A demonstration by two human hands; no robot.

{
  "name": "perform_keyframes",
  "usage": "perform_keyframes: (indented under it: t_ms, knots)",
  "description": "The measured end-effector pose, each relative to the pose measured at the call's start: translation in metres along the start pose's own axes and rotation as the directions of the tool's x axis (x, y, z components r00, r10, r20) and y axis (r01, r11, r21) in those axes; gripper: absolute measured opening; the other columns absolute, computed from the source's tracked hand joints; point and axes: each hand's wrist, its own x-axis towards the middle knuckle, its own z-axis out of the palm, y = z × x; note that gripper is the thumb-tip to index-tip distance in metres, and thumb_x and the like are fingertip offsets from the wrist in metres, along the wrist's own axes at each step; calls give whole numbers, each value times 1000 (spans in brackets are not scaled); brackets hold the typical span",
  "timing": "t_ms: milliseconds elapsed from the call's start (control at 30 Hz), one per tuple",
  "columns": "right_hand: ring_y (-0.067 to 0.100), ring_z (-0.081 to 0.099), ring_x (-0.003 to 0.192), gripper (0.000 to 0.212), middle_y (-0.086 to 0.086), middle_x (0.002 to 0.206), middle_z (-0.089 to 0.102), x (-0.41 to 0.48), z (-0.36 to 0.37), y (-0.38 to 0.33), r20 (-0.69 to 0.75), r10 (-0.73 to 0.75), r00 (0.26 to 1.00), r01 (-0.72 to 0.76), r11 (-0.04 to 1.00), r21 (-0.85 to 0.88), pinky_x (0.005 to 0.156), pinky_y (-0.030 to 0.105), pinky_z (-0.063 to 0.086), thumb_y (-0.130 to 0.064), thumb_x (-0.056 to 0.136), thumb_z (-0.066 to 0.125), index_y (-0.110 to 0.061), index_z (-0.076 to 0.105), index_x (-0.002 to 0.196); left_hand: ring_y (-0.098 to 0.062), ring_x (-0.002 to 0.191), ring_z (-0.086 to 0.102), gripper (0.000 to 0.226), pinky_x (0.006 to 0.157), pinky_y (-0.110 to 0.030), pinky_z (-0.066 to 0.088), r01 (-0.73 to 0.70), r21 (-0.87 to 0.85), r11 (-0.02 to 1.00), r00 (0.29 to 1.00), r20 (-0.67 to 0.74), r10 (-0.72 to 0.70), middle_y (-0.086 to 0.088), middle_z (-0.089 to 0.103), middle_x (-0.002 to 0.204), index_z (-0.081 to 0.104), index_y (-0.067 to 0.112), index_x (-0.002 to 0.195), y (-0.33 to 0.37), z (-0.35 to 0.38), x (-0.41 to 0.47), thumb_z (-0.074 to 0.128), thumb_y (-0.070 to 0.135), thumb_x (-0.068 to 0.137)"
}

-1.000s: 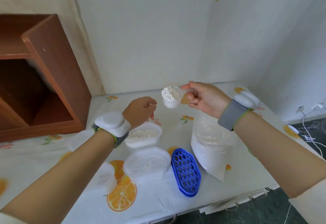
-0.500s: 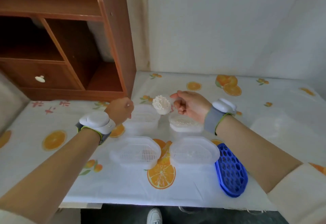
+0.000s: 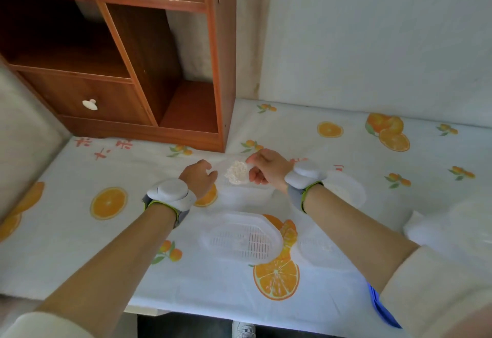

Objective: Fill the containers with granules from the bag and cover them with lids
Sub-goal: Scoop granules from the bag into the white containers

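Note:
My right hand (image 3: 266, 168) pinches the handle of a small white scoop (image 3: 236, 176) heaped with white granules. It holds the scoop tilted just above a clear empty container (image 3: 241, 193), which is blurred. My left hand (image 3: 198, 177), fingers curled, sits at that container's left rim and seems to grip it. A second container (image 3: 346, 191) with white granules stands to the right, partly behind my right wrist. Two clear slotted lids (image 3: 239, 239) (image 3: 316, 247) lie nearer to me. The white bag (image 3: 463, 220) shows at the right edge.
A brown wooden cabinet (image 3: 149, 71) stands on the table at the back left, close behind my hands. A blue perforated lid (image 3: 380, 308) lies at the front right, mostly under my right sleeve. The table's front edge (image 3: 213, 308) runs just below my forearms.
My right hand has carried the full scoop left and down, from above the bag to the empty container. My left hand went with it. The view swung left and downward.

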Motion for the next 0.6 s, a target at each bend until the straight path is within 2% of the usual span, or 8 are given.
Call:
perform_keyframes:
  t_ms: [67,133,200,267,300,400,600]
  knots:
    - [-1,50,36,17,0,59,54,2,7,3,16,-81,997,83,986,-147,41,7,36,-13,97,30,-11,47,99,-34,107,58,41,88,-35,45,-22,-22,1000,1000,7,22,-20,64,114,40,3,133,1,5,0,39,20,96]
    - [4,54,48,22,4,66,60,0,13,6,44,-170,984,176,940,-292,51,7,40,-14,97,30,-10,51,104,-34,100,60,39,83,-34,45,-36,-35,999,999,3,37,-20,65,110,42,2,131,0,8,0,39,17,95]
    - [16,56,65,27,13,82,67,-2,16,10,111,-226,968,252,860,-444,68,21,45,-16,98,30,-8,51,112,-31,89,59,35,77,-31,43,-44,-60,997,999,-2,44,-20,67,106,45,2,126,-1,10,1,39,14,94]
    - [23,58,79,29,16,95,68,-5,16,12,168,-253,953,304,793,-529,79,32,46,-17,98,30,-9,51,117,-33,90,60,33,75,-29,41,-50,-76,996,999,-4,50,-19,68,104,46,2,124,-1,9,0,39,14,94]
    - [27,59,85,30,16,97,67,-7,15,12,189,-266,945,326,763,-558,83,34,46,-17,99,31,-9,52,118,-33,92,60,33,75,-29,41,-51,-82,995,999,-3,51,-19,68,104,46,3,124,-1,9,-1,39,14,94]
    - [30,60,94,31,17,100,66,-14,7,13,218,-296,930,367,704,-608,87,39,48,-15,98,31,-8,52,120,-25,80,55,32,73,-27,40,-55,-93,994,998,1,55,-18,69,100,47,4,123,-2,9,-1,39,13,94]
    - [28,61,93,31,16,100,66,-30,-17,18,162,-323,933,351,705,-617,84,36,46,-13,98,31,-7,52,120,-23,79,54,31,74,-27,41,-53,-109,993,999,2,54,-17,70,99,48,3,122,-2,10,-2,39,13,93]
